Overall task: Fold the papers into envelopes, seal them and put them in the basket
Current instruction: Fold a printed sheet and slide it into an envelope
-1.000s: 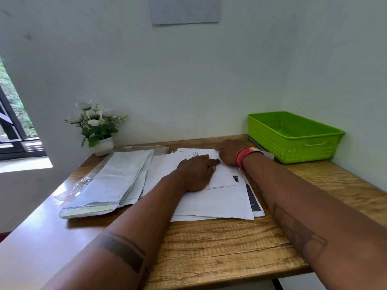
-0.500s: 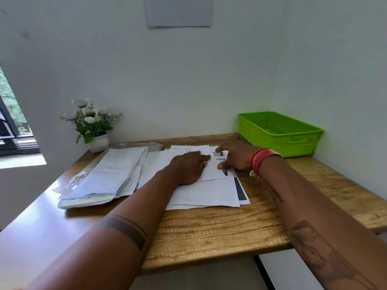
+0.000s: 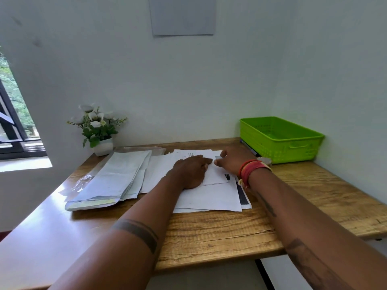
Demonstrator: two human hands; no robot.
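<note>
A stack of white papers (image 3: 211,197) lies in the middle of the wooden table (image 3: 219,233). On top sits a smaller folded sheet (image 3: 215,174). My left hand (image 3: 190,172) rests flat on the folded sheet's left part, fingers together. My right hand (image 3: 232,161), with red bands at the wrist, presses its fingertips on the sheet's far right edge. A green plastic basket (image 3: 280,141) stands at the back right corner, nothing visible inside. A pile of long grey-white envelopes (image 3: 111,181) lies left of the papers.
A small white pot of artificial flowers (image 3: 97,130) stands at the back left by the wall. Clear plastic wrapping (image 3: 77,183) pokes out under the envelope pile. A window (image 3: 12,122) opens at the far left. Walls close the back and right sides.
My right hand has slid along the folded sheet's far edge, first right, now back toward the left hand. My left hand stays pressed on the sheet. The camera has shifted slightly.
</note>
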